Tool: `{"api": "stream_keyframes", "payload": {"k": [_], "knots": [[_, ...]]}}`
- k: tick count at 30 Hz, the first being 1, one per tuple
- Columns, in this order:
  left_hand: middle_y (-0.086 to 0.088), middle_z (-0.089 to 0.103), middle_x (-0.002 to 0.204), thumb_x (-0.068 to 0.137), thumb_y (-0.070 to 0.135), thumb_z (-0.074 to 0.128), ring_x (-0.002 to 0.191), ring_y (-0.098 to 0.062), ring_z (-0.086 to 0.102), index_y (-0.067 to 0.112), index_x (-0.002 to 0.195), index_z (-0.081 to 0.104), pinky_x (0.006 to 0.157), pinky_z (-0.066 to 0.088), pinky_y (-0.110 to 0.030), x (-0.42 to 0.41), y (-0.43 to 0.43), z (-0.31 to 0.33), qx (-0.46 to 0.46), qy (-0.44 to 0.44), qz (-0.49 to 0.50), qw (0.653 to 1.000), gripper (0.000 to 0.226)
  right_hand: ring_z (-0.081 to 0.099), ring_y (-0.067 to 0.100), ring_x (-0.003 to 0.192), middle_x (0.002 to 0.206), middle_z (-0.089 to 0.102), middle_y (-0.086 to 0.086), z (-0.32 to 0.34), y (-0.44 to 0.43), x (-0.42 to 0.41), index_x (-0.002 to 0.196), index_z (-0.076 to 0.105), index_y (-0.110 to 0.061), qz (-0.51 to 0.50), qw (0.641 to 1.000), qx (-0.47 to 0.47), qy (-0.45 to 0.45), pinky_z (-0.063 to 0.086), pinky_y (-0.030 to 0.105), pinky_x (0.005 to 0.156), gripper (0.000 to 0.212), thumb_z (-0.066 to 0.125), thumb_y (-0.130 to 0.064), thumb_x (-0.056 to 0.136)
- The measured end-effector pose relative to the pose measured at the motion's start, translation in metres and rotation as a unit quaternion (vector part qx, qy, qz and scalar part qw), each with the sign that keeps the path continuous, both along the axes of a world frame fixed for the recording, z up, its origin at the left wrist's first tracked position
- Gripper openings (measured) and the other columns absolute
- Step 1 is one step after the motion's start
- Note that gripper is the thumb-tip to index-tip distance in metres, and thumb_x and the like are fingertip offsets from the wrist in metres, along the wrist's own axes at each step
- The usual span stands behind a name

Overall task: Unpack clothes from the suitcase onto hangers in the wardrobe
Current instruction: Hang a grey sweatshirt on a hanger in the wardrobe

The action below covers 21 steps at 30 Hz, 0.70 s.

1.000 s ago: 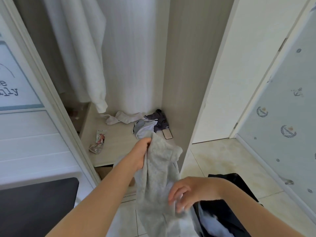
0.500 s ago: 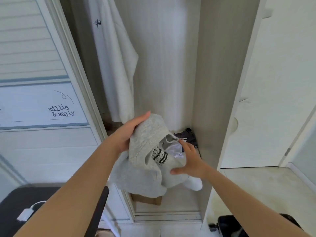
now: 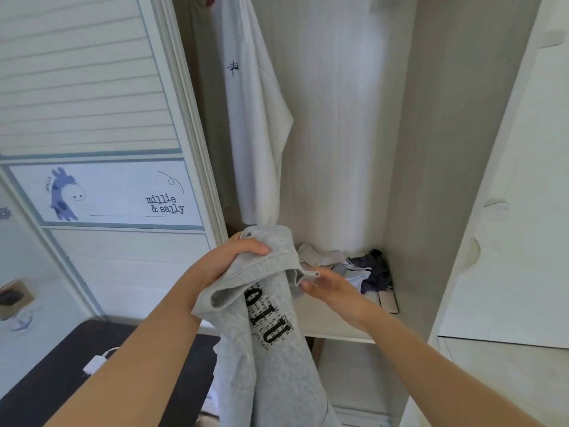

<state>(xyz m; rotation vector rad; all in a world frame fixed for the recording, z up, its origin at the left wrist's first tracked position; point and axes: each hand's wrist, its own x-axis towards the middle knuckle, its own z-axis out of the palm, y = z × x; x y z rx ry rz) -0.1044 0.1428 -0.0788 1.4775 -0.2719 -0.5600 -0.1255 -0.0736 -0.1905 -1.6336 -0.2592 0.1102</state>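
A grey top with black printed lettering [image 3: 271, 343] hangs down in front of the open wardrobe [image 3: 415, 149]. My left hand [image 3: 234, 260] grips its upper edge, fingers curled over the fabric. My right hand [image 3: 326, 283] pinches a fold of the same garment at its right side, just in front of the wardrobe shelf [image 3: 335, 328]. A white garment with a small dark mark [image 3: 255, 124] hangs inside the wardrobe at the left. No hanger and no suitcase are in view.
On the shelf lie a white sock [image 3: 320, 255], a heap of dark and white small clothes [image 3: 369, 271] and a flat phone-like object [image 3: 388, 300]. A sliding door with a cartoon panel [image 3: 107, 192] stands left. A black surface with a white cable [image 3: 98, 362] lies below it.
The view has risen from the floor to the wardrobe. Both hands lifted the grey top higher; it now hangs unfolded with its lettering showing, and my right hand moved to its top edge.
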Motion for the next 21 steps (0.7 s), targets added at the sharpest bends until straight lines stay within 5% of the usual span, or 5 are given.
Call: {"api": "stream_keyframes", "payload": {"k": [4,9,12,15,21], "knots": [[-0.005,0.071,0.074,0.050,0.035,0.079,0.061,-0.013,0.066,0.007,0.097,0.064,0.055,0.052,-0.020,0.010,0.010,-0.016,0.093,-0.019,0.018,0.995,0.056,0.066,0.018,0.092,0.099,0.071,0.003,0.042,-0.001,0.007,0.106,0.062,-0.016,-0.067,0.988,0.138,0.027,0.053,0.030,0.080,0.017,0.049,-0.023,0.099],[0.004,0.060,0.123,0.061,0.065,0.071,0.113,-0.018,0.059,0.023,0.123,0.055,0.101,0.045,-0.037,0.015,0.014,-0.057,0.274,-0.035,-0.013,0.961,0.077,0.062,0.014,0.078,0.085,0.064,0.001,0.111,-0.008,0.018,0.093,0.057,-0.016,-0.096,0.984,0.147,0.035,0.054,0.026,0.068,0.018,0.048,-0.029,0.100],[0.000,0.034,0.133,0.078,0.017,0.065,0.122,-0.019,0.043,0.036,0.121,0.037,0.099,0.045,-0.033,0.007,0.003,-0.084,0.280,-0.110,0.067,0.951,0.055,0.056,0.013,0.070,0.079,0.059,0.000,0.125,-0.001,0.019,0.083,0.053,-0.019,-0.076,0.997,-0.005,0.004,0.047,0.024,0.063,0.020,0.049,-0.031,0.099],[-0.003,0.028,0.133,0.080,-0.010,0.053,0.115,-0.016,0.044,0.044,0.127,0.033,0.090,0.051,-0.027,-0.003,-0.003,-0.119,0.295,-0.167,-0.003,0.941,0.074,0.055,0.012,0.068,0.077,0.060,0.000,0.138,-0.004,0.020,0.079,0.053,-0.021,-0.075,0.995,-0.057,-0.032,0.046,0.024,0.062,0.022,0.051,-0.031,0.098],[0.013,0.018,0.137,0.063,0.050,0.084,0.130,-0.008,0.026,0.042,0.144,0.007,0.107,0.034,-0.029,-0.026,-0.073,-0.146,0.294,-0.154,-0.079,0.940,0.113,0.053,0.010,0.059,0.068,0.056,-0.003,0.159,-0.020,0.021,0.072,0.051,-0.023,-0.109,0.993,0.008,-0.041,0.042,0.023,0.056,0.026,0.052,-0.029,0.098]]}}
